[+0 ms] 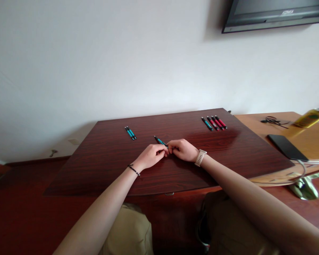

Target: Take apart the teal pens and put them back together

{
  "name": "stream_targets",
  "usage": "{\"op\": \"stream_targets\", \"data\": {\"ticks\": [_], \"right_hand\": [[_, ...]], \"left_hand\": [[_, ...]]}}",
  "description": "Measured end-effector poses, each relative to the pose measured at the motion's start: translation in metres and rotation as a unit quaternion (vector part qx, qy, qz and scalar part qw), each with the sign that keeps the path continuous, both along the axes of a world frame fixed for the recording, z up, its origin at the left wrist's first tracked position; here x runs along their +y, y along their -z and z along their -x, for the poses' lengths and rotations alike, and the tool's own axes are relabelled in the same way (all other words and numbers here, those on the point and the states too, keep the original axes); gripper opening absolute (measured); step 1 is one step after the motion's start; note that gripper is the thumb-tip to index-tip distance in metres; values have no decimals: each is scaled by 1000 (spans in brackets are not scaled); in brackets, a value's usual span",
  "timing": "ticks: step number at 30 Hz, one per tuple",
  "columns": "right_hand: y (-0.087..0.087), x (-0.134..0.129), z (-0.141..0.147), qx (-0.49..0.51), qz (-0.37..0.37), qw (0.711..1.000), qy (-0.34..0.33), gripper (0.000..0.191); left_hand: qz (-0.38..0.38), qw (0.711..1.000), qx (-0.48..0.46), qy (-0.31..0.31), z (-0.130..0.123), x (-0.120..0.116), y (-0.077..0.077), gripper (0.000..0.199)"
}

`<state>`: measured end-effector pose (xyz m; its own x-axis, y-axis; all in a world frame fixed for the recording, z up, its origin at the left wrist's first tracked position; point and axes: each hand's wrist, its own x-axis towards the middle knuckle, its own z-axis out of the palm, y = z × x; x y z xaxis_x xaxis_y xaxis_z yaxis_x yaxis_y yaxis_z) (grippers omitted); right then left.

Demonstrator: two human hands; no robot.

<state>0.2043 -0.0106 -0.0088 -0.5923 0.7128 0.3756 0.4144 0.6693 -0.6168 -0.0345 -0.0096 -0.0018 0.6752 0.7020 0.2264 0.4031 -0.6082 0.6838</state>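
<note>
Both hands meet over the middle of the dark red-brown table (108,159), at the lower end of a teal and black pen (160,141). My left hand (153,155) has its fingers closed on the pen's lower end. My right hand (182,149) touches the same end, its fingers pinched together; what lies between its fingertips is hidden. The pen's dark upper end points away, up and to the left. Two teal pens (130,132) lie side by side at the left. At the right another teal pen (207,123) lies beside several red pens (217,122).
To the right, a lighter wooden table (315,141) holds a black phone (287,147) with a pale cable, a black cord (273,121) and a yellow can (311,118). A white wall stands behind, with a screen (279,16) at the upper right.
</note>
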Motion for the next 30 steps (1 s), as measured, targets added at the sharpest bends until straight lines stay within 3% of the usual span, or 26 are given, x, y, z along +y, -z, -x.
{"op": "stream_targets", "data": {"ticks": [3,7,13,20,24,27,30], "right_hand": [[-2,-2,2,1,-3,1000,-14,25],[-7,-6,4,-19,-18,999,29,23],[-11,-11,6,0,11,1000,14,43],[-6,-4,5,22,9,998,50,29],[-10,-6,3,68,21,996,55,29],[-13,-9,4,82,44,994,50,29],[-12,-11,6,85,58,994,22,29]], "left_hand": [[-8,1000,3,4,-1,0,-1,26],[-4,1000,13,7,0,-1,-3,23],[-5,1000,7,2,0,-1,0,20],[-16,999,1,-43,2,2,3,22],[1,987,-80,-139,4,10,9,15],[90,954,-198,-207,7,17,12,28],[152,921,-277,-230,12,21,13,37]]}}
